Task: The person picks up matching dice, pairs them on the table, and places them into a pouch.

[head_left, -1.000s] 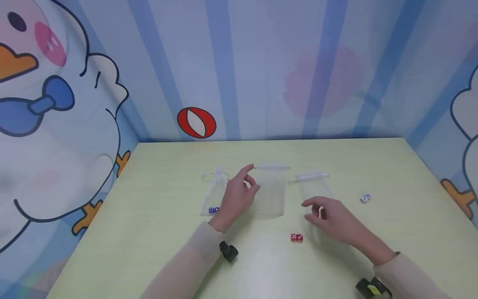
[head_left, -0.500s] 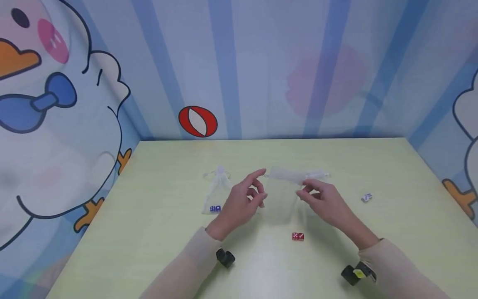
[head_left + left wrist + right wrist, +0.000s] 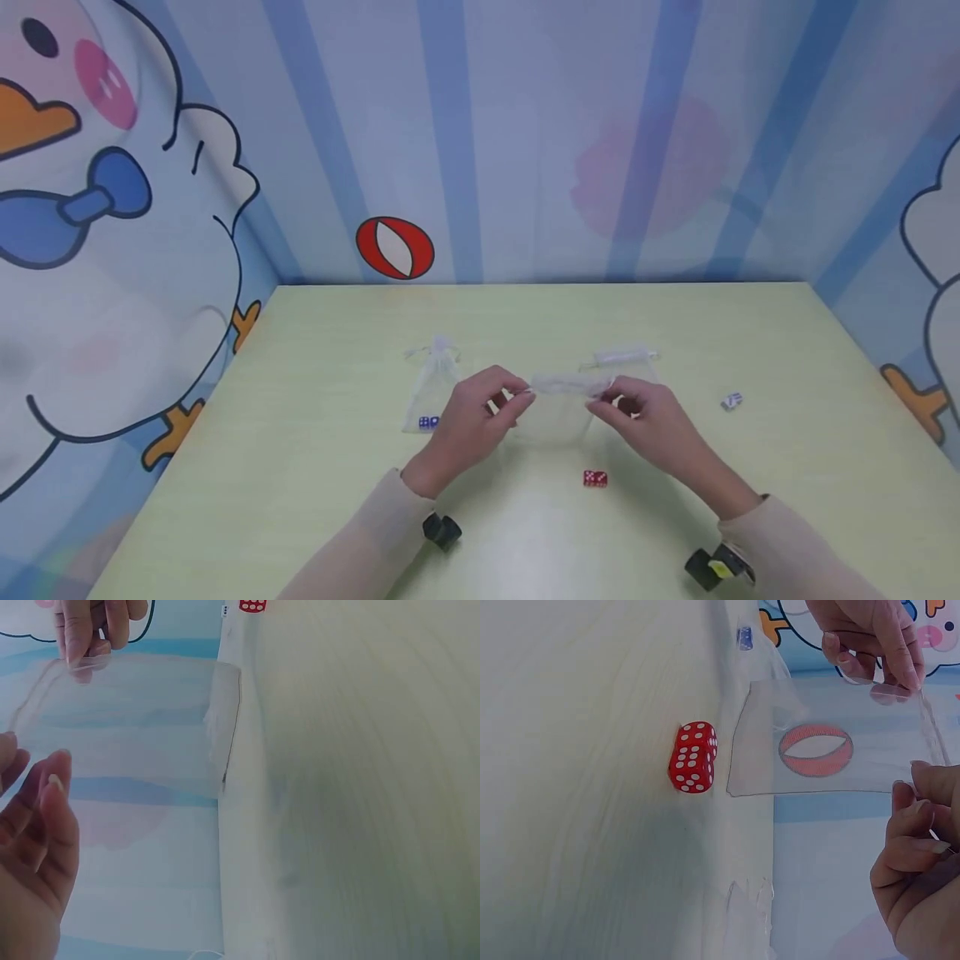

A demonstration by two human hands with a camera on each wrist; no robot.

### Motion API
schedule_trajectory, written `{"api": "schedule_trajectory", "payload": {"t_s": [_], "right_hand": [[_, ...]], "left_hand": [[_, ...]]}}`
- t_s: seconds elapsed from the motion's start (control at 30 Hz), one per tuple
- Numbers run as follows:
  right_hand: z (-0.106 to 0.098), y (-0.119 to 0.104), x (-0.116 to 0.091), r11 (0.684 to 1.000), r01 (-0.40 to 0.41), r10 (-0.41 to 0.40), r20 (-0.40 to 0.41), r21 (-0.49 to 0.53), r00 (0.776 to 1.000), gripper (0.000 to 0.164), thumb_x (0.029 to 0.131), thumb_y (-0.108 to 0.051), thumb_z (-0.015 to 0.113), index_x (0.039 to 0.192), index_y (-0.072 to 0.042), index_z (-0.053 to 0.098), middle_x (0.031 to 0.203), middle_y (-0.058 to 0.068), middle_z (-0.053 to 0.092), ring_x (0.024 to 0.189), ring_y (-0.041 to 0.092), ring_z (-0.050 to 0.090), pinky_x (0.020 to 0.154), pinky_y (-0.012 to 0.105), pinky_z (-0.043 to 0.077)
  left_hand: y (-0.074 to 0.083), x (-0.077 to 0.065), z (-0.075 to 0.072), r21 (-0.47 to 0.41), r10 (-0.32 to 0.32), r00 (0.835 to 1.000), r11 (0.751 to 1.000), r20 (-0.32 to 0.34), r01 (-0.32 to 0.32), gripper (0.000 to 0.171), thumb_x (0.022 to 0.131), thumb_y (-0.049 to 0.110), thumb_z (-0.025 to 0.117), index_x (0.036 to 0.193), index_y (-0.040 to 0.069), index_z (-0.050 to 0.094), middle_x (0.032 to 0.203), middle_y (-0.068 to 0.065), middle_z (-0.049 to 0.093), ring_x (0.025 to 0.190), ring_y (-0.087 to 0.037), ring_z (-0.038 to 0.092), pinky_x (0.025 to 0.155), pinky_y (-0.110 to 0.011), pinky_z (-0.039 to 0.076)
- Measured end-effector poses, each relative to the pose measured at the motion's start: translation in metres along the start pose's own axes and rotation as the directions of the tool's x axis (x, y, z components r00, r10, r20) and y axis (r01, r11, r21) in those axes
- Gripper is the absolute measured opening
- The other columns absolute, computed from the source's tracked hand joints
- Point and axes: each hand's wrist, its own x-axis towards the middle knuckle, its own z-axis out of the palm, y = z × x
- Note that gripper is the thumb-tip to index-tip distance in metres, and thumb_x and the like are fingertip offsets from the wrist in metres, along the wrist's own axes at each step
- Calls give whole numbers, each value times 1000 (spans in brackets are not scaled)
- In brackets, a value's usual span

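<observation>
Both hands hold up a sheer white drawstring bag (image 3: 567, 386) by its top corners, above the table. My left hand (image 3: 472, 417) pinches the left corner between thumb and fingers, and my right hand (image 3: 648, 417) pinches the right one. In the right wrist view the flat bag (image 3: 877, 720) stretches between the hands, see-through, and nothing shows inside it. Two red dice (image 3: 595, 478) lie side by side on the table, nearer to me than the bag. Seen from the left wrist, the bag (image 3: 150, 727) hangs with its bottom seam near the tabletop.
At the left stands a sheer bag (image 3: 435, 379) with blue dice (image 3: 428, 422) in it, partly behind my left hand. Another sheer bag (image 3: 625, 357) lies behind my right hand. White dice (image 3: 732, 402) lie at the right of the table (image 3: 315, 383). A printed wall (image 3: 510, 150) rises behind.
My right hand has come left to the bag's right corner and taken hold of it. The bag has been lifted off the table and drawn nearer to me.
</observation>
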Motion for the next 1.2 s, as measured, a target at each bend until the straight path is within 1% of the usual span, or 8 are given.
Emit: {"api": "schedule_trajectory", "payload": {"t_s": [0.07, 0.23, 0.5, 0.63, 0.9, 1.03, 1.1, 1.2], "right_hand": [[0, 0, -2, 1000, 24, -24, -14, -2, 1000, 11, 84, -29, 65, 81, -19, 63, 73, -4, 60, 53, 10, 49, 43, 24, 38], [2, -1, -4, 997, 71, -71, -33, 8, 997, 8, 83, -24, 66, 80, -17, 63, 69, -5, 58, 49, 10, 44, 40, 23, 35], [11, -7, -3, 998, 45, -45, 1, 43, 999, 7, 83, -24, 67, 89, -20, 65, 74, -9, 59, 52, 10, 46, 42, 23, 37], [16, -11, -1, 996, 69, -70, 8, 58, 998, 8, 82, -21, 68, 89, -17, 67, 72, -9, 57, 52, 10, 46, 42, 22, 37], [27, -16, -3, 997, 67, -69, 55, 48, 996, 15, 82, -15, 68, 95, -22, 66, 76, -9, 57, 52, 8, 47, 44, 23, 39], [27, -19, -4, 995, 88, -90, 59, 39, 994, 11, 82, -11, 67, 90, -18, 65, 90, -3, 63, 54, 9, 46, 45, 22, 39], [26, -19, -4, 995, 90, -92, 66, 37, 993, 12, 82, -10, 66, 93, -16, 66, 92, -2, 63, 55, 10, 46, 45, 22, 39], [25, -19, -5, 997, 78, -80, 74, 26, 994, 19, 83, -11, 66, 101, -16, 67, 83, -6, 60, 56, 10, 47, 45, 22, 40]], "left_hand": [[1, 0, 0, -4, 15, 1000, 1000, -5, -15, 15, 91, 27, 55, 94, 15, 63, 80, 8, 56, 60, 0, 54, 50, -18, 45], [3, -1, 0, -26, 10, 1000, 1000, 2, -10, 17, 88, 27, 59, 100, 15, 63, 86, 7, 59, 61, -2, 53, 50, -18, 45], [3, -2, -10, 7, 33, 999, 999, 30, -33, 10, 87, 24, 62, 92, 16, 66, 83, 10, 60, 64, -4, 53, 53, -19, 46], [2, -2, -13, 39, 25, 999, 999, 28, -26, 9, 86, 24, 63, 90, 18, 66, 83, 12, 59, 63, -2, 53, 53, -18, 46], [0, -7, -16, 92, 6, 999, 996, 47, -11, 5, 84, 19, 65, 89, 18, 67, 85, 14, 61, 63, 0, 51, 53, -20, 46], [1, -6, -15, 98, 0, 998, 995, 67, -6, 6, 85, 20, 64, 90, 18, 68, 86, 14, 62, 63, 0, 51, 54, -19, 46], [2, -6, -14, 105, -8, 998, 995, 68, 1, 7, 85, 19, 64, 90, 17, 68, 86, 14, 62, 62, 1, 51, 54, -18, 45], [4, -6, -13, 111, -29, 998, 994, 64, 22, 7, 84, 18, 65, 90, 16, 68, 85, 13, 63, 61, 0, 51, 53, -18, 44]]}}
